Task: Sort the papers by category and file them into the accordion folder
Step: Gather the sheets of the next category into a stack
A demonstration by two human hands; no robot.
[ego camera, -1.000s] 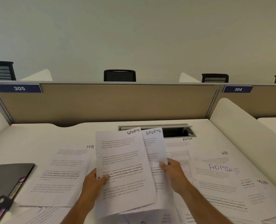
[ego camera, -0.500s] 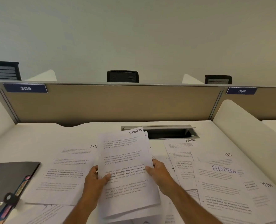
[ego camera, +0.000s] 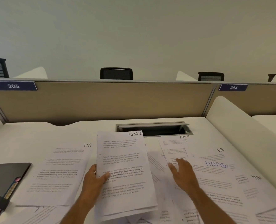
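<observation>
While left hand [ego camera: 93,181] grips SPORTS papers [ego camera: 124,172], right hand [ego camera: 182,172] apparently free

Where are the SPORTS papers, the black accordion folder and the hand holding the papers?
SPORTS papers [ego camera: 124,168]: head view, middle of the top sheet's printed text.
Accordion folder [ego camera: 6,175]: head view, its black cover at the left edge.
Left hand [ego camera: 93,180]: head view, back of the hand gripping the papers' left edge.

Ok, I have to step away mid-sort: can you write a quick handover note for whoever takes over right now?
Left hand grips the stacked SPORTS sheets.
Right hand is open, reaching over the loose papers toward an ADMIN sheet.
HR sheet lies left; ADMIN and HR sheets lie mixed on the right.
Accordion folder sits at the left edge.
Done: SPORTS gathered.
Left: group ADMIN and HR, file everything.
</observation>
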